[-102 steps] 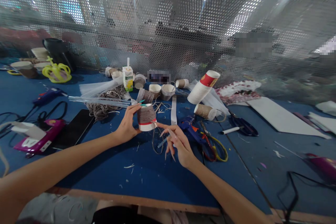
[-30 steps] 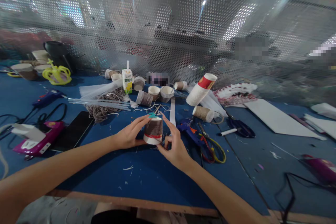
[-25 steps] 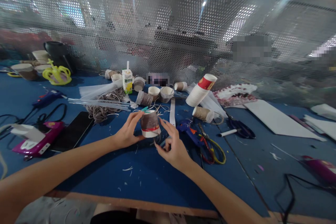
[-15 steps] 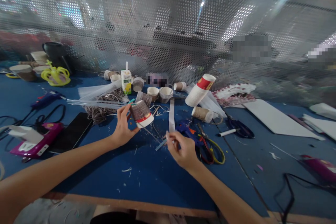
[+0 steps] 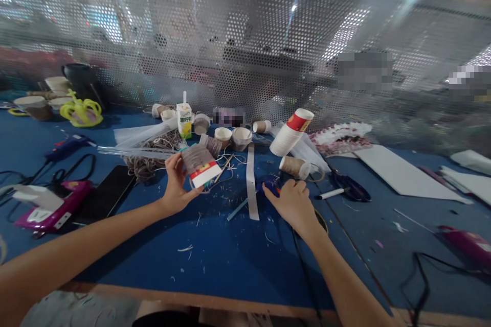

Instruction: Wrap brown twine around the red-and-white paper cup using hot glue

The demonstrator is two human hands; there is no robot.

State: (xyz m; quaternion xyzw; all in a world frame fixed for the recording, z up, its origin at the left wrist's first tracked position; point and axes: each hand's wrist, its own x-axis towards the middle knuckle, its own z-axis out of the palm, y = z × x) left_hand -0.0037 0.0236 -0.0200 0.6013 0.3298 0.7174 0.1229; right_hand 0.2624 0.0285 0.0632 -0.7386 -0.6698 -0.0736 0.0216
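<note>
My left hand (image 5: 177, 187) grips a paper cup (image 5: 200, 165) tilted on its side above the table. Grey-brown cord is wound around part of the cup; a red and white band stays bare. A blue hot glue gun (image 5: 269, 184) lies under my right hand (image 5: 295, 203), whose fingers are curled over its body and hide most of it. Between the hands, a white paper strip (image 5: 251, 184) lies beside a thin bluish stick (image 5: 238, 209). Scissors (image 5: 322, 220) are mostly covered by my right wrist.
Behind the cup lie tangled cord (image 5: 148, 158), a drink carton (image 5: 184, 120) and several small cups. A leaning stack of paper cups (image 5: 287, 138) stands right of centre, with a cord-wrapped cup (image 5: 294, 167) before it. A purple power strip (image 5: 53, 209) and phone (image 5: 105, 194) lie left.
My right hand has let go of the cord end near the paper strip and moved right onto the glue gun. The cup in my left hand has turned and shifted slightly left.
</note>
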